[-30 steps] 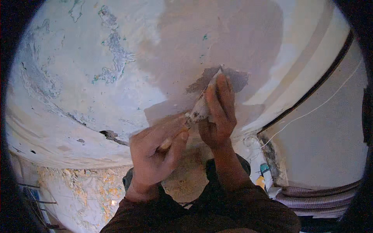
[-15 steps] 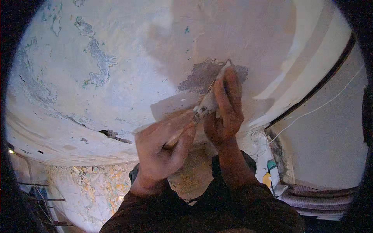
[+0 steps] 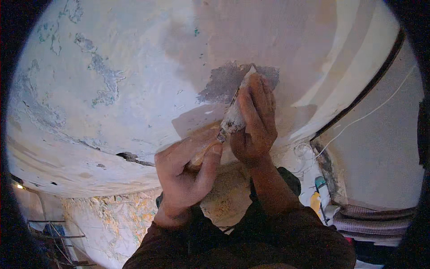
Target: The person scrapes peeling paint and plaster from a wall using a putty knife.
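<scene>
- We see a large, pale, peeling painted surface (image 3: 148, 67) spanning most of the view.
- Left hand (image 3: 190, 172): fingers clamped on the orange-brown handle of a flat-bladed, white-smeared scraper.
- Right hand (image 3: 255, 119): fingers together, laid along the blade; we cannot tell whether its thumb grips.
- We note a dark grey, ragged-edged patch (image 3: 218, 81) just beyond the hands.
- Scraper (image 3: 232, 120): tilted between both hands, tip over the patch; we cannot confirm contact.

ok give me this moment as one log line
left grip: closed on scraper handle | right grip: against scraper blade | blade tip: at dark patch
</scene>
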{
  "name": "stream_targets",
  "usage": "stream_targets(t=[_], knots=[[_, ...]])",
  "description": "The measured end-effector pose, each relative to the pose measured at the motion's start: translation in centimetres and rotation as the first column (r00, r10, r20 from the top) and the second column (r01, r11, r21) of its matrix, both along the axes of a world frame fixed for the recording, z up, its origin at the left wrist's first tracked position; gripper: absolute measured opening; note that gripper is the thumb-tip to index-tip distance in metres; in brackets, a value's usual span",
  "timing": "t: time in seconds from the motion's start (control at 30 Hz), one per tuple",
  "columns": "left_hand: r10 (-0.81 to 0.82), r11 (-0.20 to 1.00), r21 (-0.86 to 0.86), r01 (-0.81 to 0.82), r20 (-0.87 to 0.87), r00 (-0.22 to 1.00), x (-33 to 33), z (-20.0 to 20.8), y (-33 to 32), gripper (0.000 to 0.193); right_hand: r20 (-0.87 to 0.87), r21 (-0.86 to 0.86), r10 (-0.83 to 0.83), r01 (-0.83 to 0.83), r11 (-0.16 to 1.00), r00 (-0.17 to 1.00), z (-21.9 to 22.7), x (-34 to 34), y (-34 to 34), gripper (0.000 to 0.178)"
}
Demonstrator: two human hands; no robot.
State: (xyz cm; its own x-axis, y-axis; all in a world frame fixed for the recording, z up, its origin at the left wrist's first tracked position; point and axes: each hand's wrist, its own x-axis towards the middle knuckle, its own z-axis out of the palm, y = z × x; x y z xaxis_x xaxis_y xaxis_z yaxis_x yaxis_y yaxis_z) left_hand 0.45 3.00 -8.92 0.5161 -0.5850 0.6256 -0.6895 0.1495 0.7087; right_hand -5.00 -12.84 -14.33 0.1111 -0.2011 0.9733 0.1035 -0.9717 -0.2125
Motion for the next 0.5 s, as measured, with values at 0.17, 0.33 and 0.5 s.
stream_targets(t=[0.17,0.33,0.5], knots=[[-0.010,1.000,0.011,0.010,-0.031,0.999,0.5,0.3,0.9,0.021,0.017,0.021,-0.025,0.024,0.999,1.000,-0.2,0.4,0.8,0.043],[-0.034,0.999,0.028,0.033,0.057,0.998,0.4,0.4,-0.3,0.024,0.007,0.045,-0.059,0.059,0.997,0.998,-0.4,0.1,0.2,0.046],[-0.086,0.995,0.042,0.087,-0.009,0.996,-0.6,-0.4,-2.6,0.023,0.076,0.094,-0.128,0.121,0.988,0.989,-0.1,-0.9,-1.5,0.049]])
